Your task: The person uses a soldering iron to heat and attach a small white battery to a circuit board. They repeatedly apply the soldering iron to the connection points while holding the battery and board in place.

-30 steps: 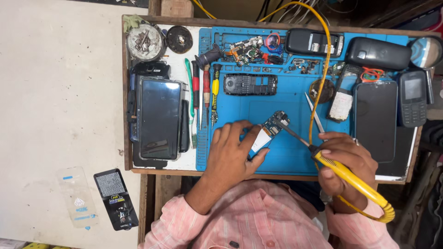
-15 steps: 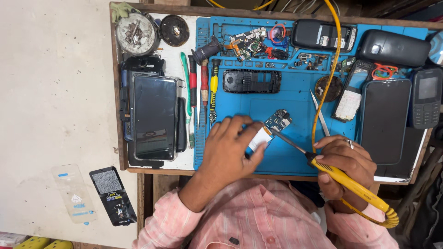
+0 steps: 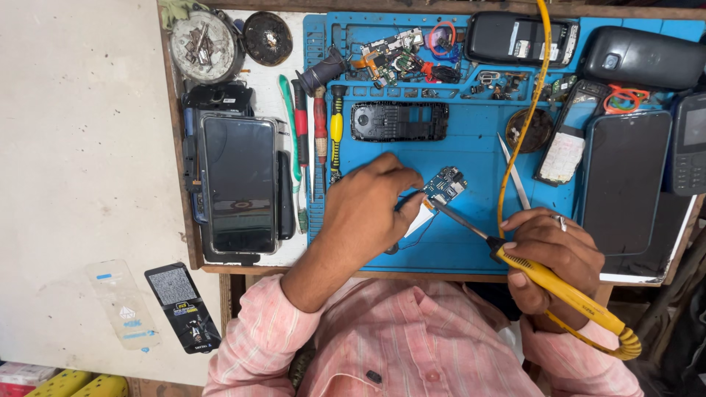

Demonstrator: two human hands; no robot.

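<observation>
Since a moment ago your left hand (image 3: 365, 213) has slid a little to the left along the blue mat (image 3: 471, 158), and the small circuit board (image 3: 444, 184) now shows more fully beside your fingertips. Your left fingers curl down and press on something white just below the board; your knuckles hide most of it, so you cannot tell what it is or how firmly it is pinched. Your right hand (image 3: 548, 254) is wrapped tightly around the yellow handle of the soldering iron (image 3: 515, 261), thumb on top. Its thin metal tip slants up and left to the lower edge of the board, though the contact point is too small to make out. The iron's yellow cord (image 3: 523, 110) loops up across the mat and runs out of the top edge. Tweezers (image 3: 513, 170) lie near the board on its right. A dark phone (image 3: 621, 180) sits just beyond your right hand; a keypad phone (image 3: 690, 143) is cut off by the right edge.
</observation>
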